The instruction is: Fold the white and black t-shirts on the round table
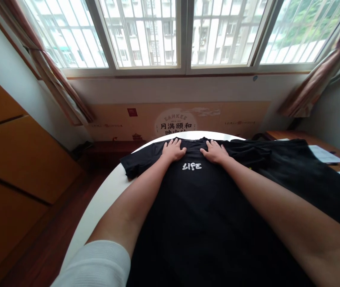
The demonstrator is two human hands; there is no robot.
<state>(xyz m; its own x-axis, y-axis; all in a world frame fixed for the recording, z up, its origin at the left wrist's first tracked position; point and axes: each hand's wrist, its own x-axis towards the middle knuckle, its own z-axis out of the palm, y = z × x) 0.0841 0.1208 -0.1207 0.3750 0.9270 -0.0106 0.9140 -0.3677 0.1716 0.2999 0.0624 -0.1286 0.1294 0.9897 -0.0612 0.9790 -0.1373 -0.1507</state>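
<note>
A black T-shirt (194, 215) with a small white print lies spread on a round white table (98, 211), its collar at the far edge. My left hand (172, 150) rests flat on the shirt to the left of the collar, fingers spread. On the collar's other side, my right hand (214, 151) presses flat on the cloth, its fingers also apart. Neither hand grips anything. The shirt's left sleeve (141, 161) reaches toward the table's edge.
More black clothing (301, 179) lies to the right, beside a wooden desk (289, 134) with papers (325, 154) on it. A barred window (184, 71) and a printed panel (113, 115) are ahead. At the left stands a wooden cabinet (23, 155).
</note>
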